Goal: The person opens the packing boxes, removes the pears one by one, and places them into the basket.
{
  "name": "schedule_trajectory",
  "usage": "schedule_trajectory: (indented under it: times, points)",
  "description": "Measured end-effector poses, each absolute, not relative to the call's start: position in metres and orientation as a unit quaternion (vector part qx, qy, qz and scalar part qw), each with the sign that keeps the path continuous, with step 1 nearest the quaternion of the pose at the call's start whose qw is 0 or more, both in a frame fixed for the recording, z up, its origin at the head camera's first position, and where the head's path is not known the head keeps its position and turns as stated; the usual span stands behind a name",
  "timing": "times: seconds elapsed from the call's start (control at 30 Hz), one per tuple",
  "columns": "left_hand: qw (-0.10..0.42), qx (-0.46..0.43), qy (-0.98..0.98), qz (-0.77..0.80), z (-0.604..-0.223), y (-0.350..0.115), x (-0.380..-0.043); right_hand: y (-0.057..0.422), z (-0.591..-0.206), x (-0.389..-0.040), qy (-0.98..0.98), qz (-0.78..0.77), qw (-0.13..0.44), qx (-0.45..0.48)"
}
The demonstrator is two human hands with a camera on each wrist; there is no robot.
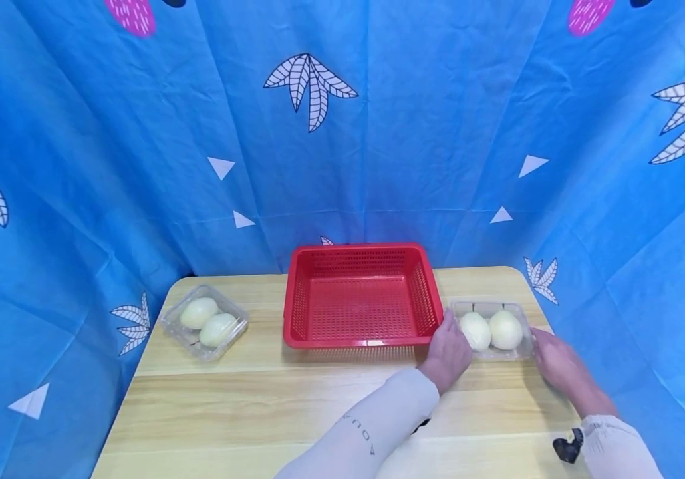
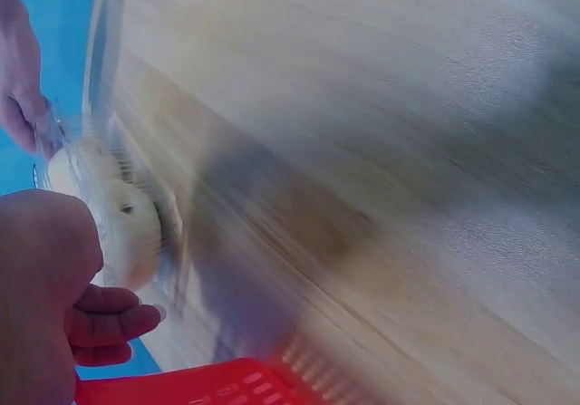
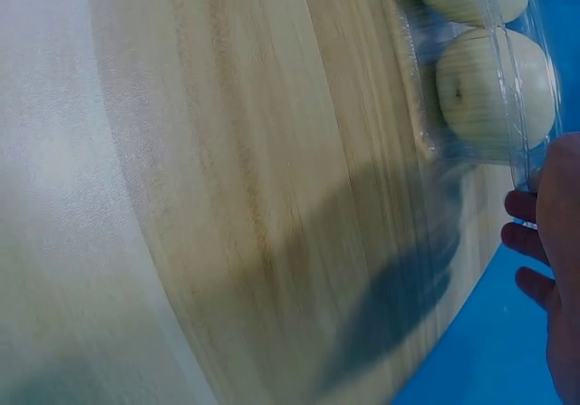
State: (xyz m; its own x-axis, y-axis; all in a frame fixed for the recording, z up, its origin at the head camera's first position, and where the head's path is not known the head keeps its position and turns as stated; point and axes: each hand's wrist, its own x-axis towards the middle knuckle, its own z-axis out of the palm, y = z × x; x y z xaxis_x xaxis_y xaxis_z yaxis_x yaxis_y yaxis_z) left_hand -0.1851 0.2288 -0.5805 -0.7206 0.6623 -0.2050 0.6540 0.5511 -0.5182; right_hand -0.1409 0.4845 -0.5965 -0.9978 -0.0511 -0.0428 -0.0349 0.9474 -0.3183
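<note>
A clear plastic box (image 1: 501, 352) with two pale, round, stemmed pears (image 1: 505, 330) is between my hands, to the right of the red basket. My left hand (image 1: 449, 351) grips its left end, beside the basket's front right corner; the left wrist view shows some of that hand's fingers (image 2: 118, 319) loosely curled below the box. At the opposite end, my right hand (image 1: 560, 361) holds the rim, with fingertips close under the edge in the right wrist view. The thumb and forefinger of my left hand are hidden in its wrist view.
The red perforated basket (image 1: 357, 303) stands at the back middle of the wooden table (image 1: 217, 412). On the left lies another clear box (image 1: 206, 352) with two pale pears (image 1: 200, 313). Blue patterned cloth (image 1: 342, 166) hangs around the back and sides.
</note>
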Motion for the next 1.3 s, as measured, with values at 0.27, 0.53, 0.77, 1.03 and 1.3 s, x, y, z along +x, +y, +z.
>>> schedule_trajectory:
  times: [0.27,0.53,0.77,1.03,1.3]
  points:
    - [0.020,-0.398,-0.856,0.330,-0.579,0.234,-0.172,0.488,-0.596,-0.129,0.985,-0.168,0.011,-0.031]
    - [0.045,-0.395,-0.862,0.313,-0.582,0.235,-0.162,0.491,-0.598,-0.117,0.986,-0.160,-0.013,-0.046]
    - [0.069,-0.399,-0.870,0.280,-0.585,0.230,-0.152,0.490,-0.597,-0.105,0.984,-0.175,0.002,-0.033]
    - [0.093,-0.396,-0.874,0.265,-0.591,0.224,-0.143,0.486,-0.604,-0.096,0.984,-0.164,-0.040,-0.059]
    - [0.128,-0.360,-0.896,0.228,-0.592,0.210,-0.133,0.480,-0.610,-0.090,0.980,-0.149,-0.096,-0.086]
